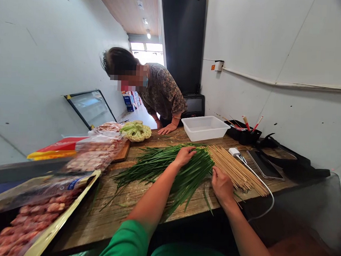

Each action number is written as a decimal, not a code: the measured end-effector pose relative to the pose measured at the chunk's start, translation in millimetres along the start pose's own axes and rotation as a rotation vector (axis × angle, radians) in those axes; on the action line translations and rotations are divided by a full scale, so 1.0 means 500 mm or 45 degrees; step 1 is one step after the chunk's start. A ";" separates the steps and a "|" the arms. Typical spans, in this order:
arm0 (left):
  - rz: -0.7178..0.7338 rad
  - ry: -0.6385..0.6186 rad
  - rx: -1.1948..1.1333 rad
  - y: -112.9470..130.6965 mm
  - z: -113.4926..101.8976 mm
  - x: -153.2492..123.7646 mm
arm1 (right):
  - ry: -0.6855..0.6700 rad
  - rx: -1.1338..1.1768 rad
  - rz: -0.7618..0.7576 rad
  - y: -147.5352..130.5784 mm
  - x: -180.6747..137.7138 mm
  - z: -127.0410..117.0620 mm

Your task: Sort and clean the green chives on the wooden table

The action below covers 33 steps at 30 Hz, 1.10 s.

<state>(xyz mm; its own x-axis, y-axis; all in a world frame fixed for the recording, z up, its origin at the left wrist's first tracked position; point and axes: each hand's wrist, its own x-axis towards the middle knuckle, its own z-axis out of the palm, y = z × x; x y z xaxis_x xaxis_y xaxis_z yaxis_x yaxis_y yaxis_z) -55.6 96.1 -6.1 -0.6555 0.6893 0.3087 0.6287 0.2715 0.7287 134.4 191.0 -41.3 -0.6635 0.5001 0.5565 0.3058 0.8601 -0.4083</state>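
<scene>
Green sleeve (126,238) at seven o'clock; green chives (189,177) fan at six. Left hand (185,155) bends over them, right hand (222,185) curls beside; I cannot tell what either grips. Best pinch lightly, clear of bamboo sticks (238,169), four o'clock.

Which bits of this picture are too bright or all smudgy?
In the head view, the opening at the back glares white; in the head view, the meat at bottom left looks smeary, while the green leaves look clearer.
</scene>
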 end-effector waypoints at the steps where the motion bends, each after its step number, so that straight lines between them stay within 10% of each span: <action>1: 0.001 -0.005 -0.026 -0.002 0.003 0.001 | 0.006 0.003 -0.008 0.000 0.000 0.000; 33: 0.036 0.017 0.003 0.022 -0.002 -0.006 | -0.030 -0.006 0.022 0.001 0.000 0.001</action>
<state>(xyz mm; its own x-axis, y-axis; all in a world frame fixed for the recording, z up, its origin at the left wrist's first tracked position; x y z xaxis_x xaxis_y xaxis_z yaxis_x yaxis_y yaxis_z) -47.2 96.4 1.7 -0.6429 0.6877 0.3374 0.6482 0.2537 0.7180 134.2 191.2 -41.7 -0.6738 0.5123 0.5324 0.3205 0.8519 -0.4142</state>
